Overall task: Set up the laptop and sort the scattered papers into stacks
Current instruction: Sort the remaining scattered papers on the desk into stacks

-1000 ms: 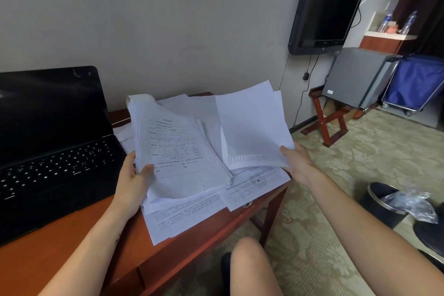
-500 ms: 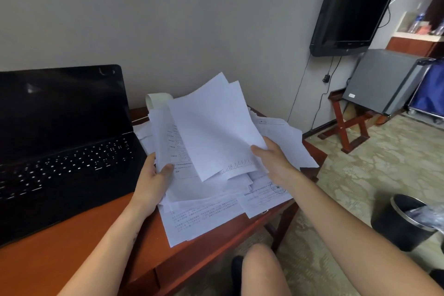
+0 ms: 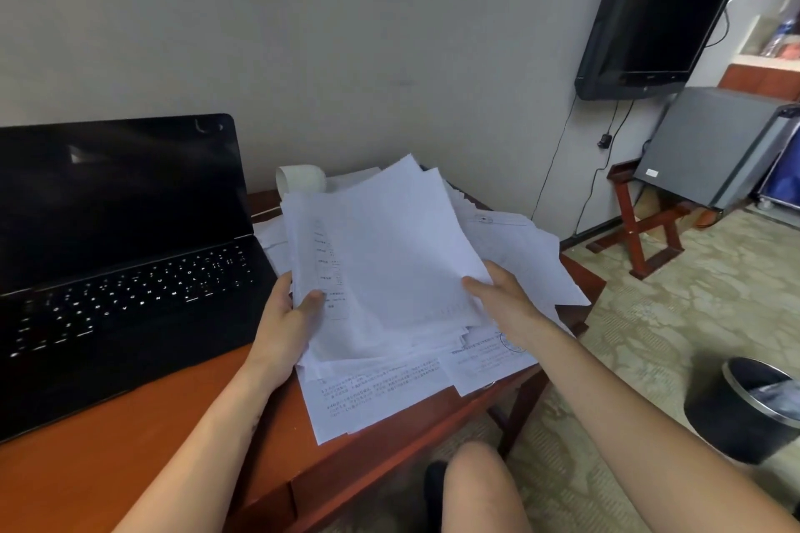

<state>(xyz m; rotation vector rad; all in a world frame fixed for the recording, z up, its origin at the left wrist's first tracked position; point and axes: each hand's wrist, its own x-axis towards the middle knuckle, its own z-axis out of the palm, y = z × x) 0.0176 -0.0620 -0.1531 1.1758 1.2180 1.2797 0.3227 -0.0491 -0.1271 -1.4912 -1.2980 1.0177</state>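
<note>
**deskguy:** ok, where's the laptop and the paper mess at?

**pagesorter:** The laptop is open on the left of the frame, screen dark, keys lit, sitting on the reddish wooden bench. Just beside it, centre frame, is the paper. A sheaf is tilted up off the bench. Some blank top sheets are laid over it. More loose sheets lie flat underneath, and a couple hang over the near edge.

**deskguy:** and the hands?

**pagesorter:** The left hand is clamped on the sheaf's left edge. Its thumb is on the printed face and the other fingers are out of sight behind. The right hand pinches the top sheets at their lower right corner, thumb on front. A white paper roll sits just behind the pile by the wall. There's a black bin on the carpet lower right and a wall TV upper right.
</note>
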